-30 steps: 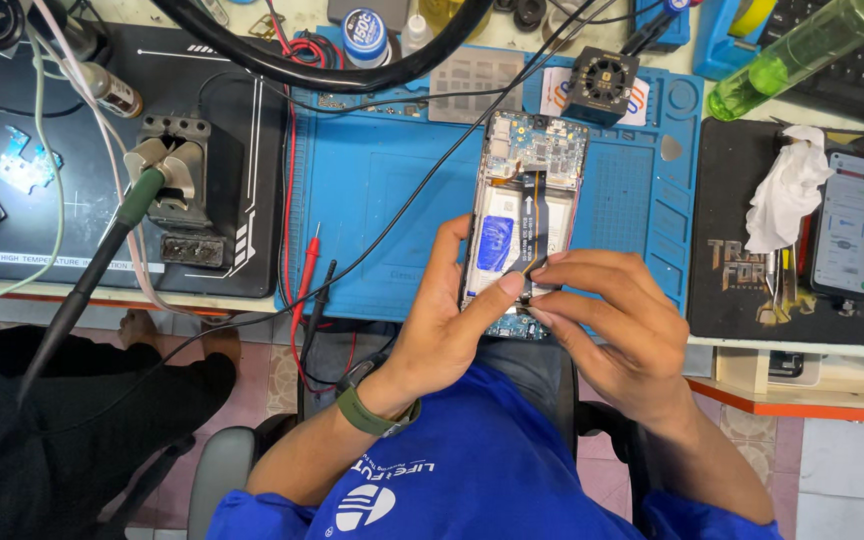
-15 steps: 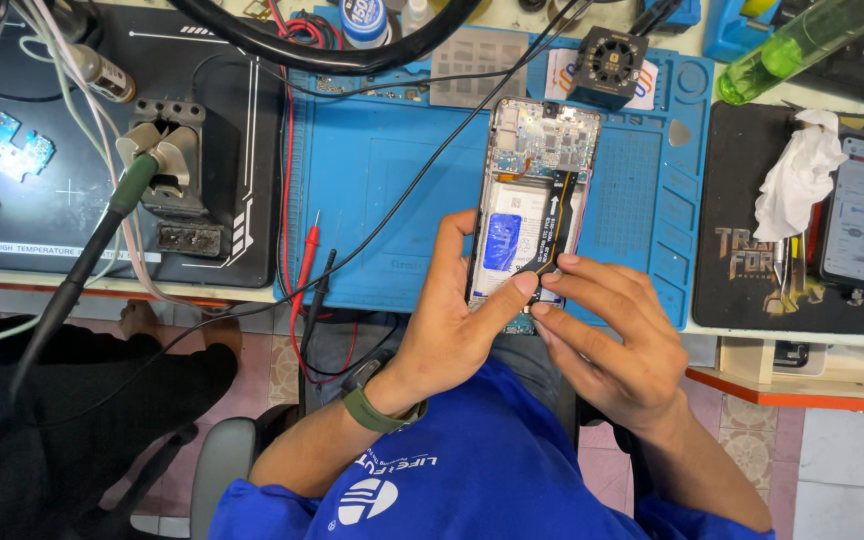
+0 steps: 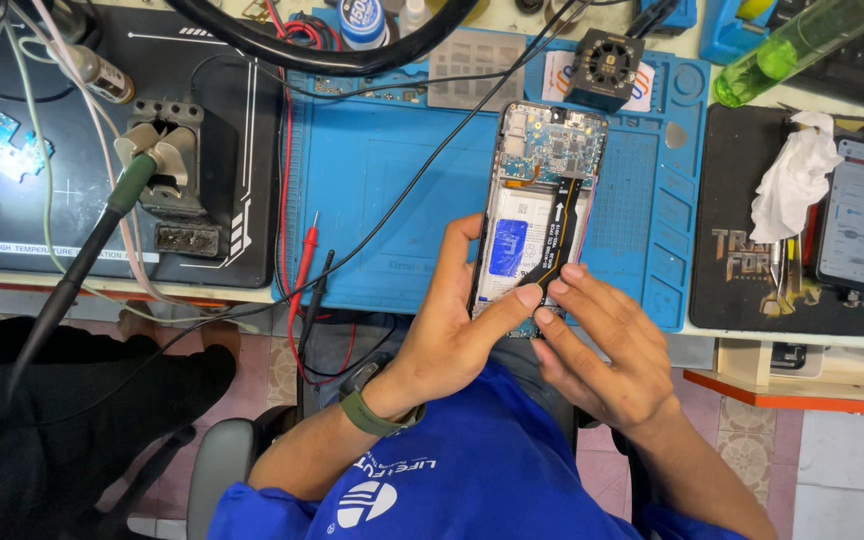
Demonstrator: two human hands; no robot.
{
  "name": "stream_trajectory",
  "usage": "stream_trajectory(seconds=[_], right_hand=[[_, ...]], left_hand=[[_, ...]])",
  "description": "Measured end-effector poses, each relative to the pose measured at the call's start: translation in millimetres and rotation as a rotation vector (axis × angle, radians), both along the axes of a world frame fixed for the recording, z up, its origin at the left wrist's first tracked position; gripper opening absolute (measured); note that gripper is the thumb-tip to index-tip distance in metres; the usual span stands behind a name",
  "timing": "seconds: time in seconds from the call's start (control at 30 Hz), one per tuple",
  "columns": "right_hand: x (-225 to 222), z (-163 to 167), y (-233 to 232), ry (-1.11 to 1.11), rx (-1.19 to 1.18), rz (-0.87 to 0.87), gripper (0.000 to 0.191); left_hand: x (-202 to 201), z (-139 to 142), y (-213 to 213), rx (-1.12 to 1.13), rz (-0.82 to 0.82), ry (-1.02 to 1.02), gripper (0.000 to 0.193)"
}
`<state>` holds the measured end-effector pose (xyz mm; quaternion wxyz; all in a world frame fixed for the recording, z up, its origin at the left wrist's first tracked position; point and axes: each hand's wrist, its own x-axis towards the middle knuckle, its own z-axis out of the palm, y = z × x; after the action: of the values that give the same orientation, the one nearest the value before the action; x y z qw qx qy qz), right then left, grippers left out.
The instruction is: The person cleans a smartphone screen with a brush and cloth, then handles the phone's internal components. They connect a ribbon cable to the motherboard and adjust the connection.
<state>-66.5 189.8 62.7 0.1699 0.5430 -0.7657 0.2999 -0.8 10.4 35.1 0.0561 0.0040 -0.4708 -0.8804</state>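
Left hand grips opened phone; right hand fingertips press its flex cable.

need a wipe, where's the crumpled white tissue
In the head view the crumpled white tissue lies at the right, on the black mat, just left of the lit smartphone.

An opened smartphone, its back cover off, lies lengthwise on a blue work mat, top end pointing away from the person. A green circuit board fills the upper part of the frame; below it sits a pale battery with a blue label. A black flex cable runs down the right side beside the battery. The lower end is covered by fingers, near the mat's front edge.
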Motion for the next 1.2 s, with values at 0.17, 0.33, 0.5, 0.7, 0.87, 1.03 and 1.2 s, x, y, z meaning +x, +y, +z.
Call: stream_trajectory(seconds=[0.17, 0.33, 0.5, 0.7, 0.87, 1.03, 1.2], right_hand=[[-0.8, 3.2, -6.3, -0.057, -0.043, -0.041, 0.029], [-1.8, 14.8, -15.8, -0.123, -0.096, -0.054, 0.027], [-4.6, 29.5, -26.9, -0.154, -0.068, -0.091, 0.026], [-15.0, 38.0, -42.0, -0.135, -0.034, -0.069, 0.024], [-21.8, 37.5, -43.5, -0.149, -0.030, -0.033, 0.024], [-23.5, 40.0, -38.1, -0.135, -0.031, 0.021, 0.023], [-22.2, 43.9, -33.8, -0.153, -0.078, 0.042, 0.022]], left_hand=[[3.9, 0.3, -8.5, -0.011, -0.052, 0.075, 0.081], [7.0, -2.2, -11.5, -0.013, -0.032, 0.114, 0.084], [2.8, -9.2, -9.5, 0.037, -0.017, 0.118, 0.082], [-0.9, -16.0, -13.8, 0.036, 0.014, 0.201, 0.078], [-1.2, -11.3, -19.1, 0.071, 0.001, 0.195, 0.079], [5.1, -0.2, -22.2, 0.083, -0.013, 0.142, 0.079], [9.6, 8.4, -23.9, 0.038, -0.041, 0.125, 0.078]])
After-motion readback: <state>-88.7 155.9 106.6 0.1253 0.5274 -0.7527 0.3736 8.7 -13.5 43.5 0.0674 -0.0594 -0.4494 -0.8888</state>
